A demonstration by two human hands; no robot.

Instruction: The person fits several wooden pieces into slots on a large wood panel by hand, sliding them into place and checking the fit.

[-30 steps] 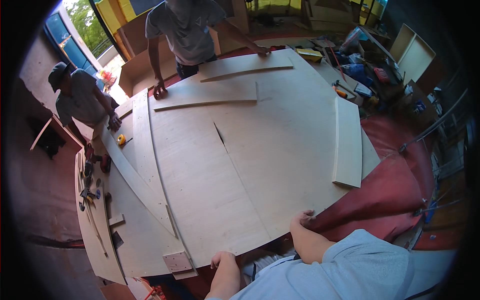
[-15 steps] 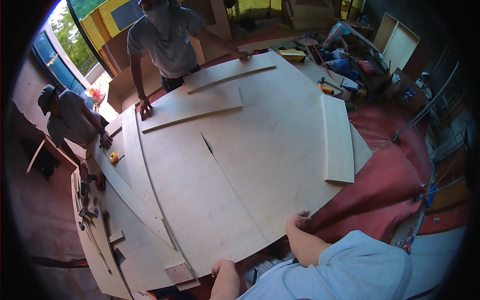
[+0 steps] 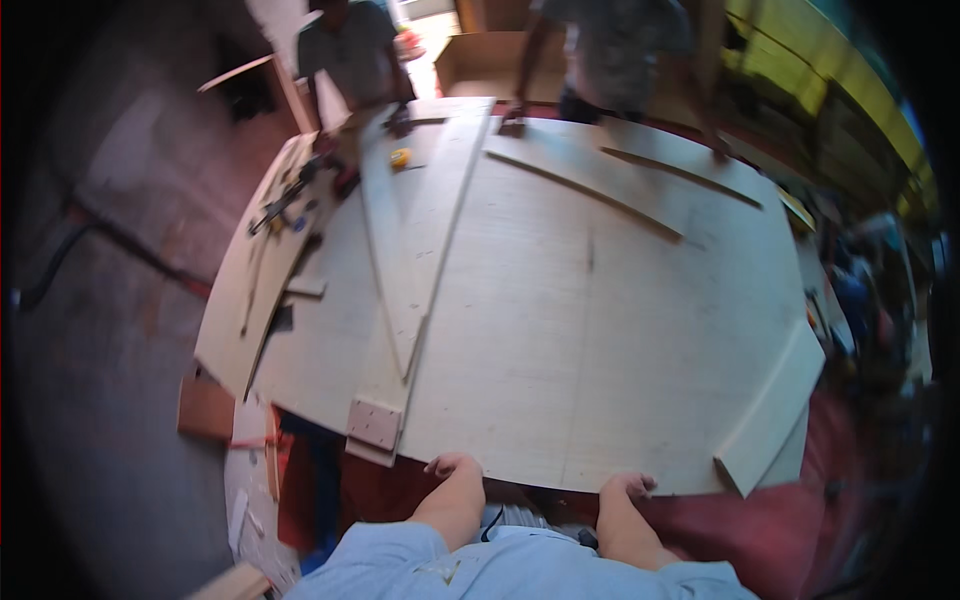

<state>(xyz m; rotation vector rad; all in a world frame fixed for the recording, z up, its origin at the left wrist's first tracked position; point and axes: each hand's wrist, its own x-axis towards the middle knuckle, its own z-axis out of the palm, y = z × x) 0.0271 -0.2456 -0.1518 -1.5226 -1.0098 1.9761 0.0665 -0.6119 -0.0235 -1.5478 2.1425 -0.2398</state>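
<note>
Plywood panel (image 3: 510, 300) spreads near to far before me, my left hand (image 3: 453, 464) and right hand (image 3: 630, 485) curled at its near edge, whether gripping I cannot tell; even pressure from both should best spare the far strips (image 3: 585, 178) sliding.

The broad panel (image 3: 520, 340) looks like smooth, matt wood; the board (image 3: 772, 412) at its right seems bare wood, the shirt (image 3: 460, 560) matt cloth.
</note>
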